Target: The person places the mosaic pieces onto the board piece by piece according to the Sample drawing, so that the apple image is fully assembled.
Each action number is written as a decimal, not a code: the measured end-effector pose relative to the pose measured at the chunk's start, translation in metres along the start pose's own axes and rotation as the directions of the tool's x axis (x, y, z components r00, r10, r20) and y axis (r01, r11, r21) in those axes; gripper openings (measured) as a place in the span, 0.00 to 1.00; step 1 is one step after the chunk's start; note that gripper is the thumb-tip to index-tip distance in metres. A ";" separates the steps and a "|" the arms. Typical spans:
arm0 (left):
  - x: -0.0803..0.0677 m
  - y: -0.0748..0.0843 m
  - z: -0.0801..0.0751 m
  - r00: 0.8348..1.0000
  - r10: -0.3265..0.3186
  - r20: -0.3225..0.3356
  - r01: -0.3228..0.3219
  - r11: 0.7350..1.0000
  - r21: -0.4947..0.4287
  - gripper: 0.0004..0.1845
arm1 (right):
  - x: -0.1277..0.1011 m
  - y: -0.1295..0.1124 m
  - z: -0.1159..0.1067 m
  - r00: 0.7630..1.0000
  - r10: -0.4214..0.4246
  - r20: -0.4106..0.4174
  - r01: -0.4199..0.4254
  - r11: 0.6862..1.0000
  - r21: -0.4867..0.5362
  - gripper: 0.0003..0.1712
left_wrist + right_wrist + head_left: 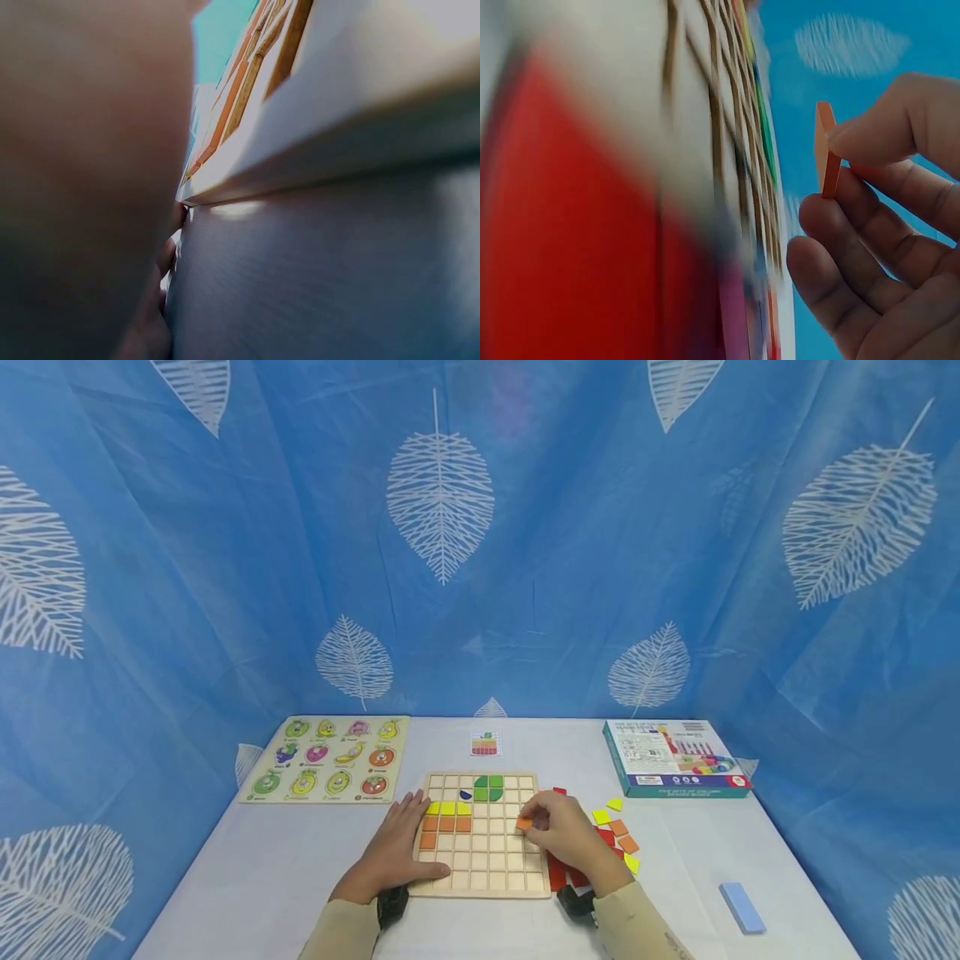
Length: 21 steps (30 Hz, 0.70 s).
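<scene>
A wooden grid board (pixel 480 881) lies on the table with tiles set in some cells. Yellow tiles (pixel 448 808) fill a short row at the left, with orange tiles (pixel 447 824) below them. Near the top sit several green tiles (pixel 489 788) with rounded corners, and a dark blue piece (pixel 466 795) lies beside them. My left hand (pixel 401 843) rests along the board's left edge, fingers extended, thumb across the lower corner. Over the right part of the board, my right hand (pixel 564 833) pinches an orange square tile (pixel 826 150) between thumb and fingers, raised off the grid.
Loose red tiles (pixel 557 872), yellow tiles (pixel 632 863) and orange tiles (pixel 628 844) lie right of the board. A small pattern card (pixel 486 744) is behind it. A fruit picture board (pixel 322 760) lies left, a box (pixel 678 760) back right, a blue block (pixel 742 907) front right.
</scene>
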State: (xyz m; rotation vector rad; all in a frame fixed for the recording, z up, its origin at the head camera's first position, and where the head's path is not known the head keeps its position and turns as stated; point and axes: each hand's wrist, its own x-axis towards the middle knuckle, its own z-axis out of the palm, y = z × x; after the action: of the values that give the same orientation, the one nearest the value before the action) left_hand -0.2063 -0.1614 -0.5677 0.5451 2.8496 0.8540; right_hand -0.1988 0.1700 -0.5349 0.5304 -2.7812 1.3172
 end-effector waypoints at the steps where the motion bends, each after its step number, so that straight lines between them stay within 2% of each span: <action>1: 0.000 0.000 0.000 1.000 -0.001 0.000 0.001 1.000 0.000 0.69 | 0.004 -0.005 0.007 0.999 -0.023 0.025 0.023 1.000 0.004 0.12; 6: 0.000 -0.001 0.000 1.000 -0.006 0.001 0.006 1.000 0.012 0.69 | 0.022 -0.032 0.044 0.987 -0.076 0.142 0.073 0.997 0.028 0.12; 10: 0.000 -0.001 0.000 1.000 0.009 -0.004 -0.009 1.000 0.026 0.69 | 0.034 -0.049 0.068 0.972 -0.119 0.200 0.119 0.993 0.012 0.13; 14: 0.001 -0.002 0.001 1.000 0.014 -0.006 -0.014 1.000 0.025 0.69 | 0.042 -0.060 0.083 0.967 -0.156 0.201 0.166 0.986 -0.032 0.12; 21: 0.000 -0.002 0.001 1.000 0.024 -0.016 -0.024 1.000 0.004 0.69 | 0.046 -0.066 0.095 0.968 -0.165 0.189 0.195 0.968 -0.157 0.12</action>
State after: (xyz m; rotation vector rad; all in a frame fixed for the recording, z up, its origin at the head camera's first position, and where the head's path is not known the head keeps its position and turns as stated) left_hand -0.2065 -0.1627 -0.5693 0.5770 2.8649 0.8610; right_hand -0.2093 0.0460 -0.5389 0.9039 -2.8628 1.0248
